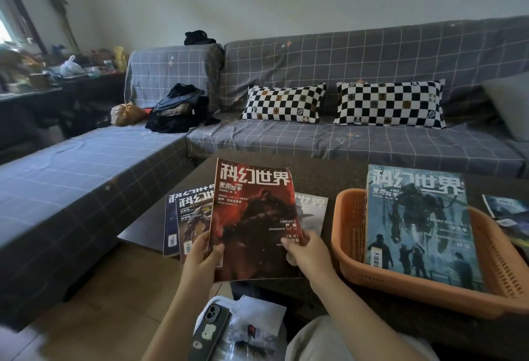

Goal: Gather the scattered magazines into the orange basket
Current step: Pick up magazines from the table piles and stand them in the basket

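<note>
I hold a red-covered magazine (pixel 254 211) upright above the dark coffee table (pixel 329 171). My left hand (pixel 201 257) grips its lower left edge and my right hand (pixel 306 252) pinches its lower right corner. Behind it on the table lie two overlapping magazines (pixel 189 214) at the left and a pale one (pixel 312 211) at the right. The orange basket (pixel 352 240) stands on the table to the right, with a stack topped by a blue-covered magazine (pixel 415 217) in it. Another magazine (pixel 506 211) lies beyond the basket at the far right.
A grey checked sofa (pixel 315 137) with two chequered cushions (pixel 283 103) wraps round the table's far and left sides; a black bag (pixel 177 108) sits in its corner. A phone (pixel 210 332) and papers lie on a stool by my knee.
</note>
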The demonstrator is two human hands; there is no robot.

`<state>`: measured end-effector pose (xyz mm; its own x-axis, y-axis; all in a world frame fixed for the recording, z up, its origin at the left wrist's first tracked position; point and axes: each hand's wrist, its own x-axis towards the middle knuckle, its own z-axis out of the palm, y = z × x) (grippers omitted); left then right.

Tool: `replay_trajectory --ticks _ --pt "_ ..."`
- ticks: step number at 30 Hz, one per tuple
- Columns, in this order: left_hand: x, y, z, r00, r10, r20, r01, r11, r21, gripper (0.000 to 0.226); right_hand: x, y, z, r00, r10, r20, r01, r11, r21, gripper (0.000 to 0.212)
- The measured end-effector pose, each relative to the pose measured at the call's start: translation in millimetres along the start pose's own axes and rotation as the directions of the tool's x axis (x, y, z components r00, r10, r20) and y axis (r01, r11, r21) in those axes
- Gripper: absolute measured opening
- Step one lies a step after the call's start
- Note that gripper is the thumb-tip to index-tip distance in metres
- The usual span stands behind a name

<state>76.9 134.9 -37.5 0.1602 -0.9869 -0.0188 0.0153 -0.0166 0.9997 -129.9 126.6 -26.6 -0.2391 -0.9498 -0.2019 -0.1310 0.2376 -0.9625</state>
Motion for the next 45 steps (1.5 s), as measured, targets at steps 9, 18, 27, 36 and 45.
replay_trajectory --ticks 9,18,27,36,45 --pt "-14 48 29 0.984 0.111 0.141 -0.092 0.987 -0.135 0.024 -18 -37 -48 0.984 -0.148 -0.102 0.155 0.986 0.064 0.042" --pt "-15 64 125 0.946 0.161 0.281 -0.129 0.983 -0.131 0.018 -14 -33 -141 0.940 -0.166 -0.299 0.194 0.978 0.069 0.028" --pt "-10 42 227 0.901 0.057 0.430 -0.101 0.992 0.080 0.020 -4 6 -224 0.864 -0.061 -0.500 0.065 0.998 -0.009 0.031" --pt "-18 26 268 0.880 0.152 0.450 -0.402 0.743 0.535 0.039 2 32 -249 0.839 -0.090 -0.537 -0.085 0.953 -0.292 0.024" --pt "-18 21 271 0.907 0.074 0.414 -0.380 0.564 0.733 0.040 3 33 -247 0.857 -0.035 -0.515 -0.265 0.826 -0.497 0.018"
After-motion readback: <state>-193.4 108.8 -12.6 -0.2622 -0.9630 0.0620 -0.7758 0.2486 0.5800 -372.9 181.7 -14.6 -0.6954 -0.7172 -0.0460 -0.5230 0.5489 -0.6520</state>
